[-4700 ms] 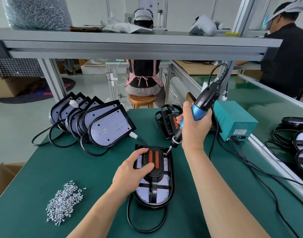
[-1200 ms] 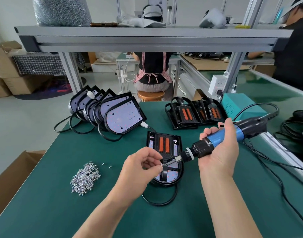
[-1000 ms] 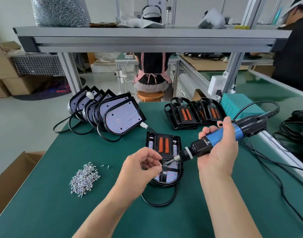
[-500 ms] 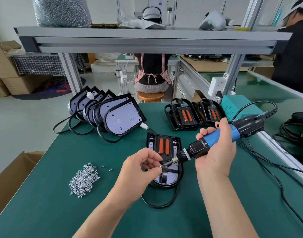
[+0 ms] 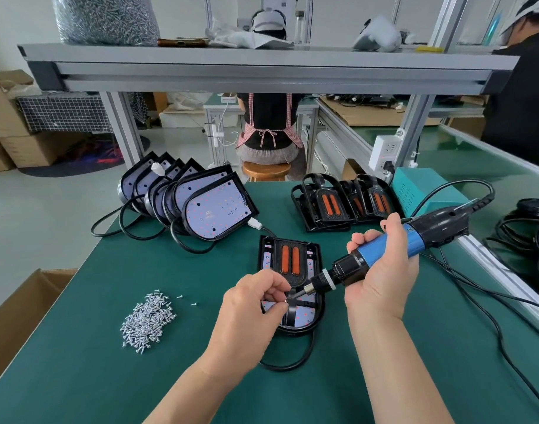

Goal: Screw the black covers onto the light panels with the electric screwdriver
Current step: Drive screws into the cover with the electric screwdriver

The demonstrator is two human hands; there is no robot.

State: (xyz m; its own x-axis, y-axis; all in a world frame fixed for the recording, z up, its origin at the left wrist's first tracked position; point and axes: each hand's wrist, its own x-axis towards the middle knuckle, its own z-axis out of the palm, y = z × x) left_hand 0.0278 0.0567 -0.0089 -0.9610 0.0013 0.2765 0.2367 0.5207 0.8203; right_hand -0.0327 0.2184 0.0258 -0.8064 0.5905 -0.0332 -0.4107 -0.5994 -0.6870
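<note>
We see the electric screwdriver (image 5: pixel 370 257) tipped from upright to nearly level, its bit lifted off the black cover (image 5: pixel 289 260). The left hand (image 5: pixel 250 313) has left the cover and pinches a screw (image 5: pixel 287 300) at the bit tip.

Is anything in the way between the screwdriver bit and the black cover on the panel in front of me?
Only the left hand, pinching a screw at the bit above the cover's near end. Nothing else visible blocks it.
</note>
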